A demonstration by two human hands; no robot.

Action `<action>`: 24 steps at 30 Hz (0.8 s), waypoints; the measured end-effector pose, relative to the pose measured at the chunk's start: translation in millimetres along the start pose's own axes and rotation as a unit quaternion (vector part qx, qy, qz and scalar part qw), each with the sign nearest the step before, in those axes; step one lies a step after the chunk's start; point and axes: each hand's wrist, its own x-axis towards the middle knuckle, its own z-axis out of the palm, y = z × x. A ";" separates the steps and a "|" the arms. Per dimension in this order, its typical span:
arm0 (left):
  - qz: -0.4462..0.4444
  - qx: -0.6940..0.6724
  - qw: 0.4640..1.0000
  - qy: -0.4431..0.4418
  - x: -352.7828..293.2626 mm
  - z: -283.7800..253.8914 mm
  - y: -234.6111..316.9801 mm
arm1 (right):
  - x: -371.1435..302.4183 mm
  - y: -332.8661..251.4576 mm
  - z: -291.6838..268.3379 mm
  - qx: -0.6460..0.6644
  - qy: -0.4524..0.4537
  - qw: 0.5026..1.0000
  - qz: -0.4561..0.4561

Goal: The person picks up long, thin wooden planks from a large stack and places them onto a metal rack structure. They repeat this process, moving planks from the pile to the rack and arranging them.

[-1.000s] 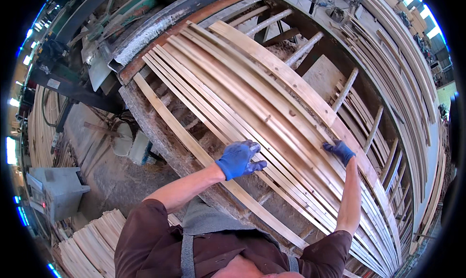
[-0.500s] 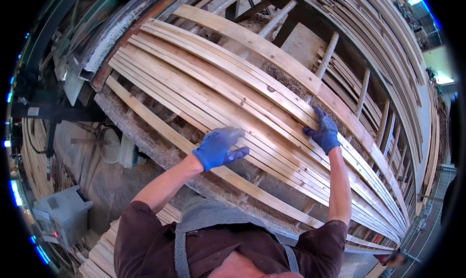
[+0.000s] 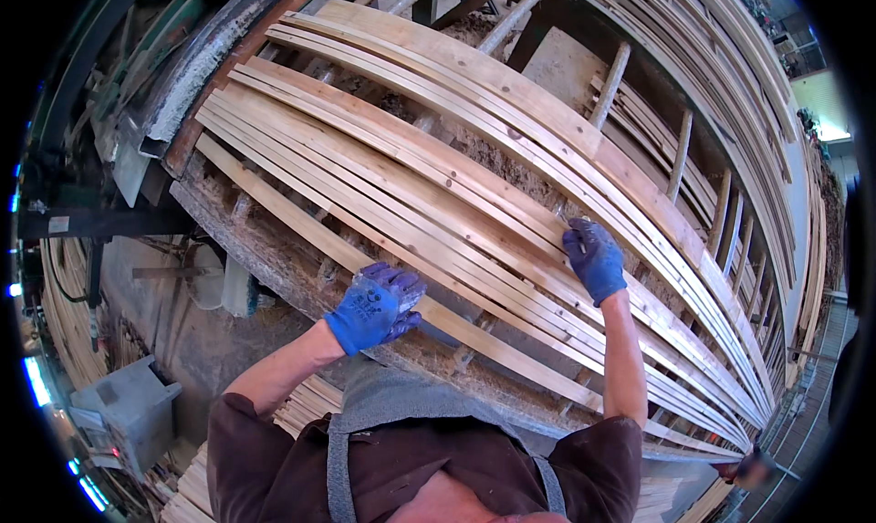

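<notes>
**Blue-gloved hands on a bed of long wooden slats**

The person leans over a wide sorting rack strewn with sawdust, on which a spread of thin, pale wooden slats lies side by side, running from the upper left down to the lower right. Both hands wear blue gloves. The left hand sits at the near edge of the rack, fingers curled loosely downward, resting on or just above the nearest slat; whether it actually grips that slat I cannot tell. The right hand lies farther in, palm down and fingers spread flat, pressing on the middle slats of the bundle. A broader plank lies along the far side of the slats, touching them. Beyond it, round wooden cross-rungs show through gaps in the frame. More stacked slats curve along the right. On the floor at lower left stands a grey box, near another pile of cut strips. The person wears a dark brown shirt and a grey apron.
</notes>
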 end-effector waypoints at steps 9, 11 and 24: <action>-0.087 0.092 0.989 -0.083 4.6 25.6 -9.2 | 32.6 -5.6 -20.6 -0.045 -0.167 0.973 0.153; -0.091 0.094 0.982 -0.138 17.9 11.0 -5.7 | 24.3 -8.2 -22.5 -0.100 -0.096 0.981 0.136; -0.034 0.126 0.991 0.023 -31.8 24.8 -0.2 | -24.2 49.8 25.4 0.025 -0.020 0.999 0.031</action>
